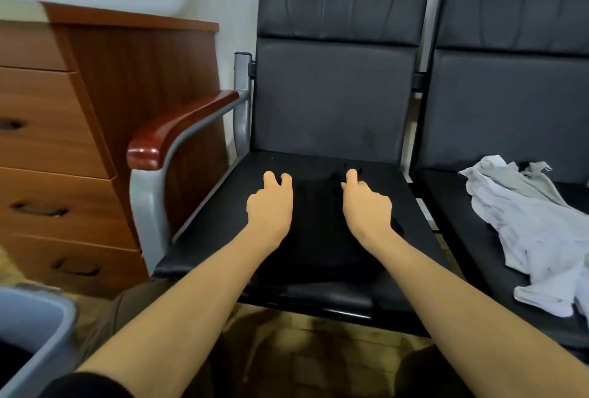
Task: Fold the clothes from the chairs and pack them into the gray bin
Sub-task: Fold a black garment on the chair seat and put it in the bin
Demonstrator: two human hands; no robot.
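Note:
A black garment (318, 238) lies flat on the black seat of the left chair (204, 216), hard to tell apart from the leather. My left hand (271, 203) sits at the garment's far left corner with its fingers curled onto the cloth. At the far right corner my right hand (366, 203) does the same. A crumpled heap of white and grey clothes (535, 232) lies on the seat of the right chair (510, 94). The gray bin (47, 327) shows its rim at the bottom left, with something dark inside.
A wooden chest of drawers (57, 142) stands left of the chairs, behind the left chair's wooden armrest (178, 126). A tiled floor (318, 350) lies under the seat's front edge.

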